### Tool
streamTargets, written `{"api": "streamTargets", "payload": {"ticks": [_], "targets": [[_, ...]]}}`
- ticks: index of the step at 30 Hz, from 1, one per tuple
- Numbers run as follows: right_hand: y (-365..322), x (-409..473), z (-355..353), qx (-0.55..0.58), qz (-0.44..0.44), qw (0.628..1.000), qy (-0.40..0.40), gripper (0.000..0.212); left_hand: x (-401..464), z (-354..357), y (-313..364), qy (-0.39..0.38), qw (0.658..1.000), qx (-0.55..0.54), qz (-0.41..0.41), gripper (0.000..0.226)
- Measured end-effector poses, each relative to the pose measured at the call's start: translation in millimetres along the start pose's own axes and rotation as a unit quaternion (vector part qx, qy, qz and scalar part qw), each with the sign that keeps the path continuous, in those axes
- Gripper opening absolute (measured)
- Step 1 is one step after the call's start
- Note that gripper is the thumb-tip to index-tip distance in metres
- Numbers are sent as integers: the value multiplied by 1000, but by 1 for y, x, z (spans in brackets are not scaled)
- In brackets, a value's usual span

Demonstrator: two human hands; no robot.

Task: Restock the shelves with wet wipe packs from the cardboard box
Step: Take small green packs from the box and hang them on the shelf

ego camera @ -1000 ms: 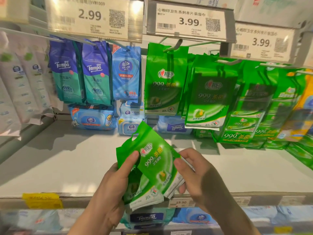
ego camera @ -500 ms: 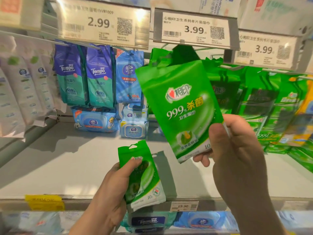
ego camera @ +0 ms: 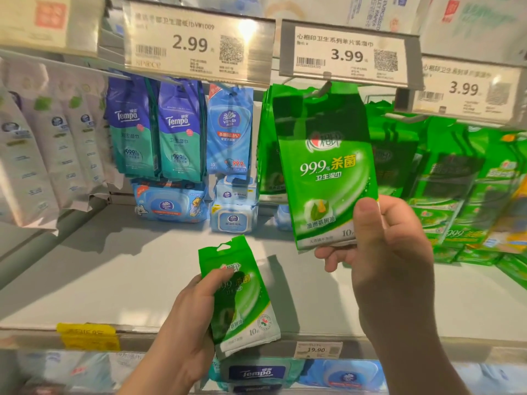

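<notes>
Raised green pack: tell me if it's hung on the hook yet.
Cannot tell. The raised green pack reaches the hook under the 3.99 tag; the right hand pinches its bottom.

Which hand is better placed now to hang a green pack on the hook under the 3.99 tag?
Right. The right hand holds a green pack raised to the hook under the 3.99 tag. The left hand holds its packs low, near the shelf edge.

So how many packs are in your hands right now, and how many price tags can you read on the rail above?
Green wipe packs in hand: 2, one in the right hand at, one in the left hand at.
2.99 tags: 1.
3.99 tags: 2.
Total: 5.
</notes>
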State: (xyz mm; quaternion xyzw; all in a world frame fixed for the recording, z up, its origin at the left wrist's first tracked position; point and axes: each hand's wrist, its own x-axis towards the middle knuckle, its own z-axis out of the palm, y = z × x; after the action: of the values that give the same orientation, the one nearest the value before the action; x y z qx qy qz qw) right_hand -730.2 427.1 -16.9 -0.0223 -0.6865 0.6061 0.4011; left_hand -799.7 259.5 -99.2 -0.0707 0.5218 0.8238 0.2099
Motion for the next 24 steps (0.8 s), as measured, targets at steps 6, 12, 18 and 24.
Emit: {"api": "streamTargets", "payload": {"ticks": [6, 12, 18, 24], "targets": [[24, -3, 13, -18, 75, 997, -29, 20, 3, -9, 2, -4, 1000, -5, -9, 28], [24, 11, 23, 14, 112, 993, -21, 19, -4, -7, 7, -21, 1000, 7, 16, 28], [28, 17, 25, 48, 138, 989, -11, 18, -10, -4, 11, -45, 997, 30, 54, 28], [35, 11, 17, 15, 191, 981, -31, 18, -16, 1, 14, -61, 993, 44, 87, 30]]}}
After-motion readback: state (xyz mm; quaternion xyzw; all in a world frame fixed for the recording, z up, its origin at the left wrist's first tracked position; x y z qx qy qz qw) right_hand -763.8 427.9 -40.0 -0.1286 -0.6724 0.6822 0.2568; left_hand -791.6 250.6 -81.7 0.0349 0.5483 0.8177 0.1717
